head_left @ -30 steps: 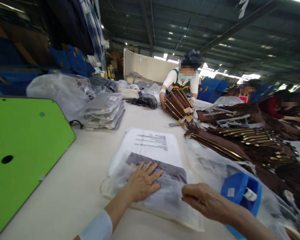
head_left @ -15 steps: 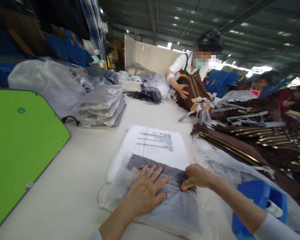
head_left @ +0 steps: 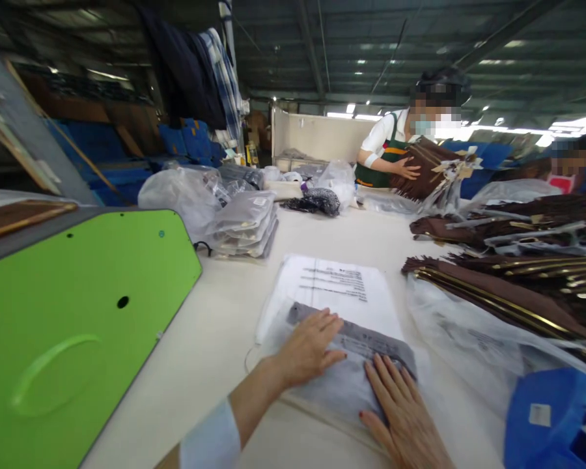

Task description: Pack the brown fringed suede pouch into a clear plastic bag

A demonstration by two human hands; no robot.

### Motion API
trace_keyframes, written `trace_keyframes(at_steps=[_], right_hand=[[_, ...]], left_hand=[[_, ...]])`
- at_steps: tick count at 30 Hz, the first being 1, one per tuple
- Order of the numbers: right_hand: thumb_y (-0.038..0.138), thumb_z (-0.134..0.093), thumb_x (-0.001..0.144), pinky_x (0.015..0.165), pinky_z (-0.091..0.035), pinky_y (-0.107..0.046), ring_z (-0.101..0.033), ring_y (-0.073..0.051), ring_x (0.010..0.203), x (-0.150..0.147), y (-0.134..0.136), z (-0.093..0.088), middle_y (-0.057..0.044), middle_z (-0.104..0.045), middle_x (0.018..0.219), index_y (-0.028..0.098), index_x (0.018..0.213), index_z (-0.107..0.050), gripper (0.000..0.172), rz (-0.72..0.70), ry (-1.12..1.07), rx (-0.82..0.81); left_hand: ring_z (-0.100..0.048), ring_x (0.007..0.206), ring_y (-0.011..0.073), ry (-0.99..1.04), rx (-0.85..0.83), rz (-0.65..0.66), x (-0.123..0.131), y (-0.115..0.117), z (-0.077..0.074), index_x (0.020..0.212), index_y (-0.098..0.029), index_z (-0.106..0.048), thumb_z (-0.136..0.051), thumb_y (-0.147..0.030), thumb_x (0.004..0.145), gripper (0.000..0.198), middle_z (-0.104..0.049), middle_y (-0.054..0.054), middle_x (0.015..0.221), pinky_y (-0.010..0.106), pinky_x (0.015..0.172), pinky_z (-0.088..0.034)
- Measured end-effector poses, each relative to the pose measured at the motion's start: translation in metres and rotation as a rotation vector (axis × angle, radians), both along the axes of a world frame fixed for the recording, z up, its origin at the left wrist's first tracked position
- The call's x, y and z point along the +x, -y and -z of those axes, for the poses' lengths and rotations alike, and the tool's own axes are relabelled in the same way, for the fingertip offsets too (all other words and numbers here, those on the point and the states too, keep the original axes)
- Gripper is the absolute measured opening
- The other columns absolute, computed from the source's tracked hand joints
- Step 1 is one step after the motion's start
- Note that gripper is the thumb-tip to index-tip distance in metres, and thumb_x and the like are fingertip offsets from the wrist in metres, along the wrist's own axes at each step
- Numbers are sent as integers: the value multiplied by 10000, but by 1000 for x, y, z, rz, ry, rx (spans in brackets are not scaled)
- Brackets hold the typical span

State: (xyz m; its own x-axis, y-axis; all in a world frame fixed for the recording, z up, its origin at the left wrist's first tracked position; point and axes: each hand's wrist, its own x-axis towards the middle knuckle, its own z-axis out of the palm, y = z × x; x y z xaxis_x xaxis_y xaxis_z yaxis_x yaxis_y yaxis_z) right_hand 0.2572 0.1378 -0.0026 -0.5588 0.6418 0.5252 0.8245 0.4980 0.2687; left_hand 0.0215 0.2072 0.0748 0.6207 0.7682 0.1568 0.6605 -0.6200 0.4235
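Observation:
A dark grey folded item in a clear plastic bag (head_left: 344, 391) lies in front of me on the white table. My left hand (head_left: 306, 348) rests on the bag's upper left part, its fingers extended. Flat on the lower right part is my right hand (head_left: 398, 404), with fingers spread. Neither hand grips anything. Partly under the bag, a stack of white plastic bags with printed text (head_left: 339, 286) extends toward the far side.
A green panel (head_left: 92, 326) stands at the left. Behind it is a pile of bagged items (head_left: 244, 225). Brown fringed garments (head_left: 498, 293) and a blue bin (head_left: 542, 410) are on the right. Across the table, a person (head_left: 385, 143) holds a brown garment.
My right hand has let go of the bag's right edge and now lies flat on it, nearer me. My left fingers have drawn closer together. The view has swung left.

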Motion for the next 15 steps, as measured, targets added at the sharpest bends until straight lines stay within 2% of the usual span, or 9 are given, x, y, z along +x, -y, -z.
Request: trace_keyframes(at_steps=[2,4,6,7,8,10,12,15], right_hand=[[516,-471,822,935,-367,-461,-461,-312,1199,1,-1,-3,-155,-453,1349,120,1422,-218,762,7,6,-2],[516,-473,824,936,-383,-463,-456,-303,1208,3,0,-6,-147,-442,1358,129,1423,-211,760,14,18,-13],[515,-484,823,931,-403,-469,-454,-302,1213,5,1,-8,-144,-431,1364,143,1424,-206,760,16,20,-38],[511,-490,824,930,-412,-473,-448,-303,1219,7,1,-9,-142,-419,1371,153,1425,-201,757,11,15,-63],[506,-492,827,934,-417,-477,-437,-303,1229,10,0,-11,-137,-404,1381,168,1426,-196,748,-2,7,-97],[491,-488,837,964,-406,-486,-394,-296,1261,19,-3,-15,-117,-366,1405,205,1424,-191,717,-54,-11,-209],[479,-484,844,1015,-357,-499,-329,-286,1298,28,-7,-22,-96,-326,1427,234,1418,-199,686,-120,-32,-361],[474,-503,835,1071,-252,-512,-272,-270,1323,35,-10,-33,-74,-302,1439,274,1394,-260,642,-165,-137,-568]], left_hand=[[-318,1303,256,116,54,-161,-27,7,-8,1300,-206,-412,-599,-369,791,566,-428,104,1378,443,1089,-234],[-429,1205,270,298,-56,-419,-53,15,-3,1256,-177,-449,-692,-374,680,655,-517,117,1279,418,1026,-324],[-584,950,224,389,-249,-544,-69,21,13,1120,-152,-535,-651,-389,685,509,-651,70,1019,328,825,-464],[-607,802,192,395,-311,-571,-72,25,21,999,-148,-577,-590,-396,726,369,-667,33,857,283,706,-477],[-590,674,163,381,-334,-594,-71,28,30,852,-155,-591,-521,-395,767,264,-638,0,705,251,610,-454],[-523,558,134,331,-304,-675,-64,39,42,622,-186,-511,-430,-377,810,280,-529,-35,538,228,539,-383],[-482,530,130,264,-259,-780,-53,52,48,550,-205,-421,-396,-365,827,320,-459,-46,490,232,536,-333],[-494,534,148,158,-202,-887,-40,73,50,587,-219,-420,-341,-334,858,304,-478,-34,517,247,550,-303]])
